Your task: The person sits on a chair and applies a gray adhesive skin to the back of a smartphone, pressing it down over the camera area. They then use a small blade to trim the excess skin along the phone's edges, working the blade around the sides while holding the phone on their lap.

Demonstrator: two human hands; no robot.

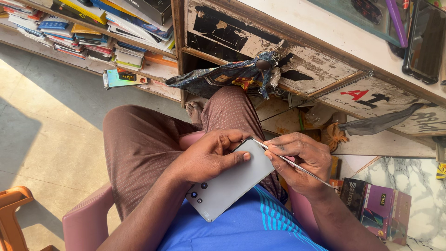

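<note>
A grey smartphone (230, 183) lies back side up over my lap, its camera lenses toward my body. My left hand (209, 155) grips it, thumb pressed on the back near the top edge and fingers curled around the far side. My right hand (299, 160) pinches a thin metal tool (297, 165), long and flat. The tool's tip touches the phone's upper right corner edge. I sit on a pink plastic chair (86, 225), in brown trousers and a blue shirt.
A worn wooden counter (297, 56) stands in front, with a blue patterned cloth (232, 74) hanging on it. Shelves of stacked boxes (93, 28) are at upper left. Small product boxes (378, 207) lie at lower right. A black phone (425, 39) rests on the counter top.
</note>
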